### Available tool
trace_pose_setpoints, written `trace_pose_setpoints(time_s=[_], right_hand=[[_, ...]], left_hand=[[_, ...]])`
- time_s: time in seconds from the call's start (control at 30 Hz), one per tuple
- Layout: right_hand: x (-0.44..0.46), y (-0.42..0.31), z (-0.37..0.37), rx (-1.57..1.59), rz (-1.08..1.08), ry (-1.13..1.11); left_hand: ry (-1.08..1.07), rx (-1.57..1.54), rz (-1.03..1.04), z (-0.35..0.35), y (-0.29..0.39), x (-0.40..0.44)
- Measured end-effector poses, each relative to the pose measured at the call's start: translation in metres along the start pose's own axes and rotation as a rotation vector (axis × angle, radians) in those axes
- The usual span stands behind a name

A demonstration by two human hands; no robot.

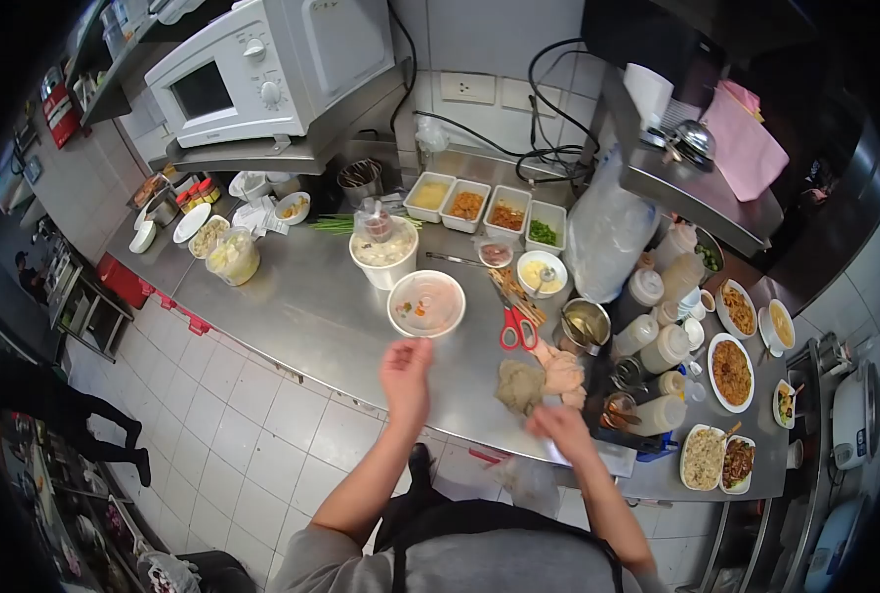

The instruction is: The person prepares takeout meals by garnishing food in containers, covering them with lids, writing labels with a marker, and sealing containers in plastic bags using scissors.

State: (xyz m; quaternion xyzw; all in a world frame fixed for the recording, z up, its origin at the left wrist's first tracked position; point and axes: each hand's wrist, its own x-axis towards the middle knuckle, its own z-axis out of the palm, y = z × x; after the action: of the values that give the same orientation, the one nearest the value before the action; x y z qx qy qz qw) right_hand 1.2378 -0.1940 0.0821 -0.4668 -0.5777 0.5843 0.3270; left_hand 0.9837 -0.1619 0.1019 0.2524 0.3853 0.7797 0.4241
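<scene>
My left hand (407, 376) is at the near rim of a white round bowl (396, 324) with a clear lid (438, 299). Its fingers are bunched together, and whether they touch the rim I cannot tell. Orange and green bits show through the lid. Close to the counter's front edge, my right hand (560, 432) is curled and slightly blurred, just below a grey-green cloth (520, 385) and a pinkish cloth (561, 376). What either hand holds, if anything, is hidden. Red-handled scissors (518, 330) lie between the bowl and the cloths.
Behind the bowl stands a white tub (384, 265). Several square containers, including chopped greens (543, 233), line the wall. Squeeze bottles (666, 348) crowd the right, beside a plate of brown food (731, 373). A microwave (262, 74) sits above; another person (59, 400) is at far left.
</scene>
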Motion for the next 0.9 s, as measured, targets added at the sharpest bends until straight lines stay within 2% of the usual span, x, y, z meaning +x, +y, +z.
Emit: trace_pose_setpoints(time_s=[0.03, 0.07, 0.13, 0.27, 0.33, 0.43, 0.47, 0.57, 0.63, 0.7, 0.77, 0.83, 0.9], right_hand=[[0.04, -0.013, 0.006, 0.05, 0.05, -0.018], [0.083, -0.017, 0.011, -0.038, -0.061, -0.04], [0.149, -0.042, 0.025, -0.091, -0.112, -0.032], [0.212, -0.043, 0.033, -0.223, 0.05, -0.054], [0.219, -0.022, 0.036, -0.032, 0.115, -0.12], [0.224, 0.006, 0.045, 0.364, 0.173, -0.161], [0.224, 0.012, 0.052, 0.499, 0.179, -0.134], [0.225, 0.019, 0.067, 0.738, 0.229, 0.027], [0.222, 0.018, 0.081, 0.819, 0.25, 0.166], [0.222, 0.044, 0.075, 0.79, 0.163, 0.009], [0.219, 0.031, 0.087, 0.825, 0.113, 0.023], [0.206, 0.019, 0.089, 0.886, 0.132, -0.077], [0.198, 0.004, 0.098, 0.902, 0.095, -0.168]], left_hand=[[0.104, -0.058, 0.049, -0.01, 0.006, 0.022], [0.167, -0.099, 0.047, -0.018, 0.007, 0.044], [0.294, -0.185, 0.043, -0.036, -0.004, 0.086], [0.412, -0.225, -0.144, -0.07, -0.052, 0.138], [0.438, -0.256, -0.32, -0.081, -0.07, 0.14], [0.346, -0.129, -0.395, -0.08, -0.08, 0.136], [0.269, 0.039, -0.342, -0.082, -0.086, 0.135], [0.077, -0.002, -0.336, -0.083, -0.091, 0.134], [-0.04, -0.152, -0.486, -0.071, -0.067, 0.13], [-0.141, -0.232, -0.639, -0.058, -0.04, 0.124], [-0.229, -0.249, -0.782, -0.064, -0.029, 0.117], [-0.32, -0.198, -0.747, -0.069, -0.019, 0.116], [-0.412, -0.208, -0.803, -0.082, -0.019, 0.126]])
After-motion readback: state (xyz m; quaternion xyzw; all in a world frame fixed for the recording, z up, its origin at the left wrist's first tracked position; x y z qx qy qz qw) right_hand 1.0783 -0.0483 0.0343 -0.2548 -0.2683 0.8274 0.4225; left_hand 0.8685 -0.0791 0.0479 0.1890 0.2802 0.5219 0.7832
